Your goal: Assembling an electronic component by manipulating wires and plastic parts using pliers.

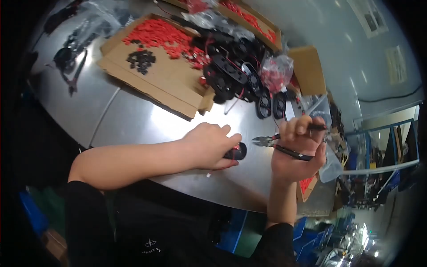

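Observation:
My left hand (pixel 205 143) is closed around a small black oblong part (pixel 240 151) just above the steel table, near its front edge. Most of that part is covered by the fingers; a bit of red shows at it, and a thin wire with a white end (pixel 208 175) hangs below the hand. To the right, my right hand (pixel 291 153) is raised palm up, its fingers curled around cutting pliers (pixel 264 141). The pliers' black handles are spread, and their metal jaws point left toward the black part without touching it.
Beyond my hands lies a shallow cardboard tray (pixel 167 94) with many red pieces (pixel 155 36) and a small heap of black ones (pixel 141 61). Black oblong housings with wires (pixel 229 69) are piled beside it, next to a clear bag of red pieces (pixel 276 71). Another plier-like tool (pixel 76 78) lies far left.

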{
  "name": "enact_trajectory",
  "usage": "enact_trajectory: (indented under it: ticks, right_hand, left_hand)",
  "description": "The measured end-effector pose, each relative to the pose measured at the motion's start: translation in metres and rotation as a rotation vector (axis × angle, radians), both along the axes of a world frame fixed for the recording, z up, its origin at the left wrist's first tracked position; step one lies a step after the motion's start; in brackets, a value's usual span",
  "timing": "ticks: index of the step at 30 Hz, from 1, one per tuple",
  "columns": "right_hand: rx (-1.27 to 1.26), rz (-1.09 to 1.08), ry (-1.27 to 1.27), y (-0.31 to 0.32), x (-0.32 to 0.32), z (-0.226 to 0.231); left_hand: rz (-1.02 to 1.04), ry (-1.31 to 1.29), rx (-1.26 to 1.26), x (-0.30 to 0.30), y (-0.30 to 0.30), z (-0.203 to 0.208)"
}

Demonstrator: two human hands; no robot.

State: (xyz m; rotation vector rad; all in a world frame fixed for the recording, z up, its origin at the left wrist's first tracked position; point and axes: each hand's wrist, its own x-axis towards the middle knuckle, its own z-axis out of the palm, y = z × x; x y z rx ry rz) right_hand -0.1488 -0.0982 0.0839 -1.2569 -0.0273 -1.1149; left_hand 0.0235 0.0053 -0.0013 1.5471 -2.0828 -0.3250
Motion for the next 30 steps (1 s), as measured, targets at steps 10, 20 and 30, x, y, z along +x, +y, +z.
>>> enact_trajectory:
  ticks: [10,20,30]
  right_hand:
    - [-0.072,0.000,0.221,-0.008,-0.005,-0.039]
    - [-0.191,0.127,0.239,-0.007,-0.003,-0.053]
    - [-0.029,0.152,0.187,-0.006,-0.003,-0.051]
  left_hand:
    - [0.094,0.018,0.114,-0.011,0.006,0.012]
    - [0.127,0.004,0.150,-0.013,0.008,0.013]
    - [0.136,-0.012,0.185,-0.014,0.010,0.013]
